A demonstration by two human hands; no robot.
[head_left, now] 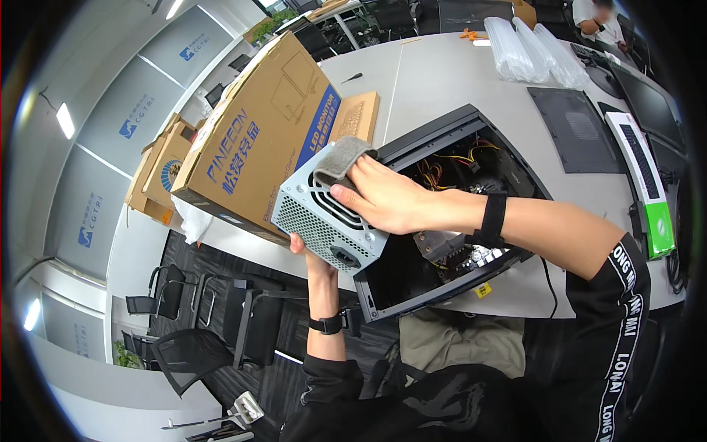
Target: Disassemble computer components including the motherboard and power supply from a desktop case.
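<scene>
A pale metallic computer power supply [305, 230], with a honeycomb grille, a power socket and a fan guard, is tilted up at the left end of an open black computer case [434, 136]. My left hand [318, 264] grips the power supply from below, its thumb along the near side. A folded grey cloth [345, 158] lies under the fingers of my right hand [387, 195], which presses it on the fan side. Parts of the fan guard are hidden by cloth and hand. Inside the case, coloured cables [434, 173] and a board with metal parts show.
A large cardboard monitor box [254, 144] stands just left of the power supply. On the table to the right are a black perforated side panel [578, 129], a keyboard box [642, 166] and a monitor [648, 103]. Clear plastic packaging [519, 51] lies farther back. Another person [600, 26] sits far right.
</scene>
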